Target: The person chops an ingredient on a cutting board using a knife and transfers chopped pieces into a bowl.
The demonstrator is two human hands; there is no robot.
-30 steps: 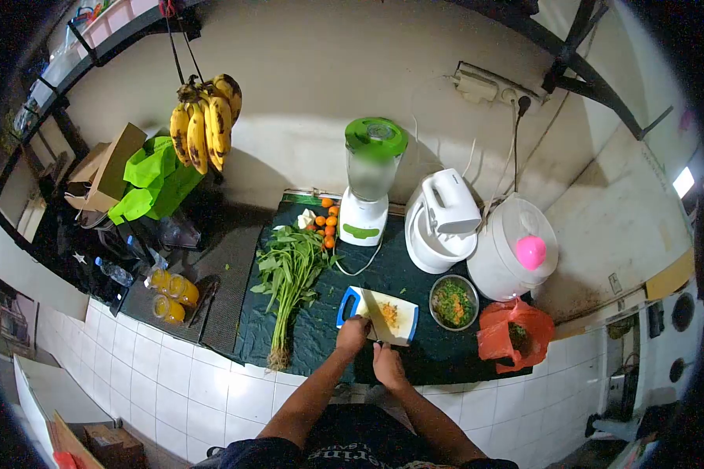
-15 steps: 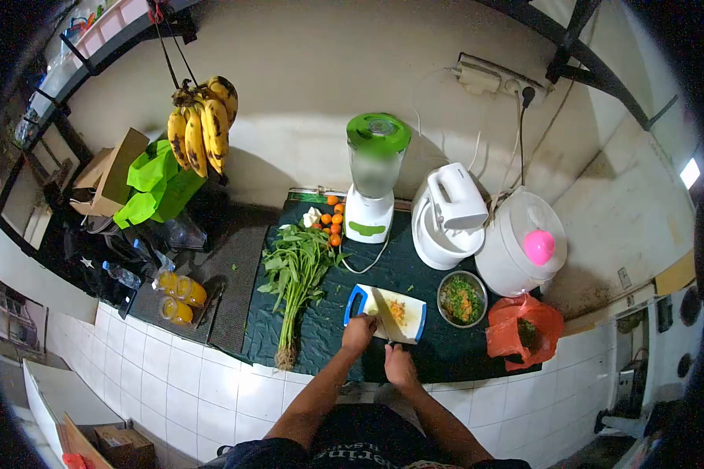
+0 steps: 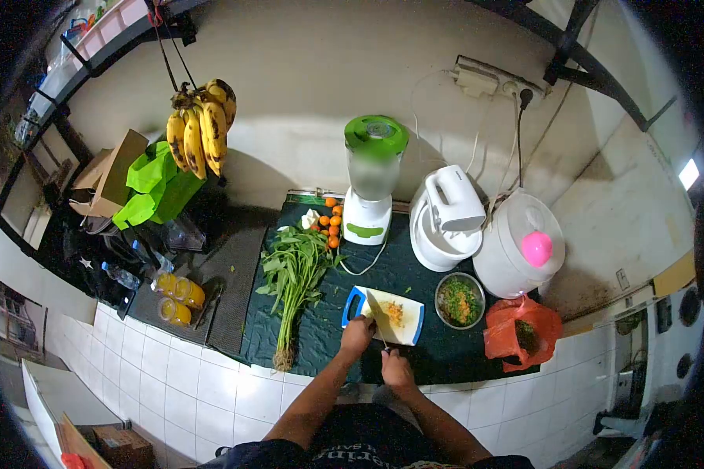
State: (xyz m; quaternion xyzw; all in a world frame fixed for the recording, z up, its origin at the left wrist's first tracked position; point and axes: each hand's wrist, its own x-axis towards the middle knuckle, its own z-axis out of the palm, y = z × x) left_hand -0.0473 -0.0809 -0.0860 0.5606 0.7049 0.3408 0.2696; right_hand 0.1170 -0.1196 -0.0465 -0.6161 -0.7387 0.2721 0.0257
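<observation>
My right hand (image 3: 399, 370) is closed round the handle of a knife (image 3: 381, 338), whose narrow blade lies over the cutting board (image 3: 409, 337). The board is white with blue ends and sits near the counter's front edge. Small chopped orange pieces (image 3: 395, 314) are heaped on it, just right of the blade. My left hand (image 3: 357, 334) is at the board's left front, fingers bent together beside the blade; what they pinch, if anything, is hidden. A metal bowl (image 3: 442, 316) with chopped greens and orange bits stands to the right.
Leafy greens (image 3: 289, 281) lie left of the board, below small orange fruits or tomatoes (image 3: 334, 222). Behind stand a green-lidded blender (image 3: 367, 215), a white stand mixer (image 3: 453, 205) and a white rounded appliance (image 3: 516, 250). A red plastic bag (image 3: 504, 332) sits far right; bananas (image 3: 199, 137) hang upper left.
The knife handle and my right hand have drawn slightly toward my body and to the left. My left hand stays by the blade. The whole view has shifted a little.
</observation>
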